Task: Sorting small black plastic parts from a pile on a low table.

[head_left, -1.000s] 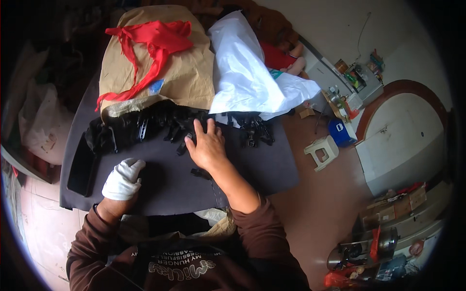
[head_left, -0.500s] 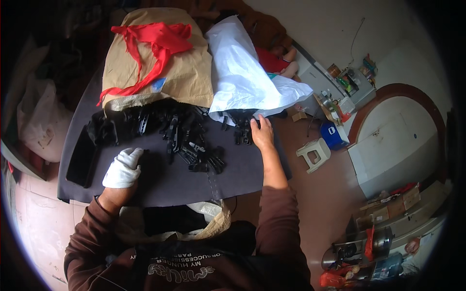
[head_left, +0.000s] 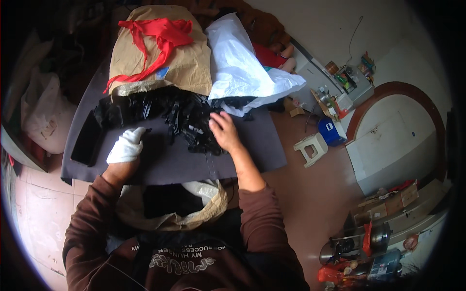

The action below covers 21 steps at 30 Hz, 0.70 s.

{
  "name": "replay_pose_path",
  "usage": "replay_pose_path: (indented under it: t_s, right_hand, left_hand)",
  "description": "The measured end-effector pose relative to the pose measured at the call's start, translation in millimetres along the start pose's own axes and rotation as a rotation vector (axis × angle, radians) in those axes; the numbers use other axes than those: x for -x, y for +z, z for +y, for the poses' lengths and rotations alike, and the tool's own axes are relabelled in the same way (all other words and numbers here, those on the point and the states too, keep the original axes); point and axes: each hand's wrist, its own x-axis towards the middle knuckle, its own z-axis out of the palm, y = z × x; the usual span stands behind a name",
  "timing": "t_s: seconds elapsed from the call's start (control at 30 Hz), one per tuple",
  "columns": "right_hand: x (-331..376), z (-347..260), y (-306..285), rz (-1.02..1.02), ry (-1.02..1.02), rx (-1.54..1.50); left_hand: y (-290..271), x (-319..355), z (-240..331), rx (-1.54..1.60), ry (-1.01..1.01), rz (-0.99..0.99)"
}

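Note:
My left hand (head_left: 125,147), in a white glove, is closed above the dark grey table cover. A small black piece (head_left: 147,130) pokes out at its fingertips, too small to name. My bare right hand (head_left: 224,132) rests with fingers apart at the right side of a heap of black plastic parts (head_left: 182,119), which look like clips or buckles. The heap spills from the mouth of a tan sack (head_left: 187,68) with a red cloth (head_left: 167,31) on top. A white sack (head_left: 238,63) lies to the right, with more black parts partly hidden under its edge.
A long black object (head_left: 87,143) lies on the table's left. Below the near edge an open woven sack (head_left: 213,203) holds dark contents. To the right on the floor are a cream stool (head_left: 310,148) and a blue box (head_left: 332,132). Another person in red (head_left: 267,56) is beyond the white sack.
My right hand has moved left from the parts by the white sack to the main heap, and those parts no longer lie beside the sack. My left hand stays closed, slightly shifted.

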Motion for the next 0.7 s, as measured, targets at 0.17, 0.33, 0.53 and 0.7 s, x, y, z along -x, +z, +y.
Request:
replay_pose_path:
  t_s: [0.17, 0.33, 0.53, 0.7]
  right_hand:
    - [0.8, -24.1, -38.6, 0.317, -0.088, -0.064]
    - [63.7, -70.8, -42.9, 0.022, -0.044, 0.081]
    - [90.1, -73.2, -15.2, 0.059, 0.029, 0.329]
    - [86.5, -57.4, -11.0, 0.158, -0.073, 0.224]
  left_hand:
    - [3.6, -2.5, -2.8, -0.098, -0.009, -0.037]
    - [1.3, -6.6, 3.4, -0.041, -0.171, -0.125]
    - [3.4, -1.8, 1.2, -0.156, -0.026, -0.101]
    - [5.0, 0.5, 7.4, -0.196, -0.138, -0.119]
